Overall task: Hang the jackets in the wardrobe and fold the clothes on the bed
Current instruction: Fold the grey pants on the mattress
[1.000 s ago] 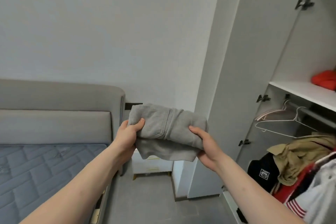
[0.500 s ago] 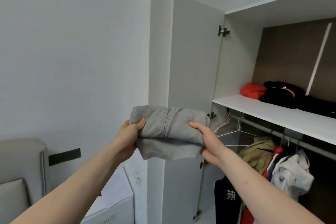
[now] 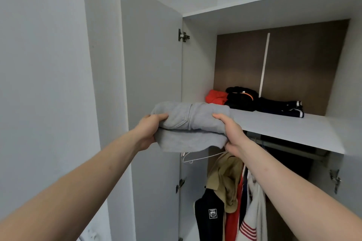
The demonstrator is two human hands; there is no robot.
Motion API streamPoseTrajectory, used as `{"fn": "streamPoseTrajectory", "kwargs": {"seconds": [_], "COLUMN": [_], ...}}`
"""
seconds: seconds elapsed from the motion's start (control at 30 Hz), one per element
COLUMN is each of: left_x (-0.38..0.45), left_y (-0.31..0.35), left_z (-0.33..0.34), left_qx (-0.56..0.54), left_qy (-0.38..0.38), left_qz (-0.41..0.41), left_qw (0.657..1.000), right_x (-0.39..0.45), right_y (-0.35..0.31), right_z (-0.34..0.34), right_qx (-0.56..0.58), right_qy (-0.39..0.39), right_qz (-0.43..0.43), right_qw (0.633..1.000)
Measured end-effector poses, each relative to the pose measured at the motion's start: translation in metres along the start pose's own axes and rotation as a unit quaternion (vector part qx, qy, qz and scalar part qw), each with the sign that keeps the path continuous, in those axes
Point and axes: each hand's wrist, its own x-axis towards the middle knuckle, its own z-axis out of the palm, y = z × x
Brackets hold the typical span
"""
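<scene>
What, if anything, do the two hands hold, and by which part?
A folded grey garment: left hand grips its left end, right hand its right end.

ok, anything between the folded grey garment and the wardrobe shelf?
Nothing visible. Both hands hold the folded grey garment at the shelf front edge; the red and black clothes sit further back, leaving bare shelf ahead.

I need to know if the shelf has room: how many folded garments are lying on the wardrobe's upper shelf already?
3: a red one at the back left, a black one beside it, and a dark striped one to the right. More may be hidden behind them.
</scene>
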Motion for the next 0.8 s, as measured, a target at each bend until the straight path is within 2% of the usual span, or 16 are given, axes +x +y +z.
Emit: {"fn": "streamPoseTrajectory", "kwargs": {"seconds": [0.43, 0.63, 0.8], "left_x": [0.19, 0.286, 0.351], "left_y": [0.017, 0.004, -0.02], "left_z": [0.118, 0.183, 0.209], "left_qx": [0.045, 0.066, 0.168], "left_qy": [-0.027, -0.028, 0.018], "left_qz": [0.065, 0.072, 0.096], "left_qw": [0.996, 0.995, 0.981], "right_x": [0.169, 0.262, 0.329], "right_y": [-0.039, -0.04, -0.023], "right_z": [-0.073, -0.126, -0.147], "right_qx": [0.009, -0.012, -0.024], "right_qy": [0.08, 0.122, 0.131], "right_qz": [-0.037, -0.007, 0.024], "right_qw": [0.996, 0.992, 0.991]}}
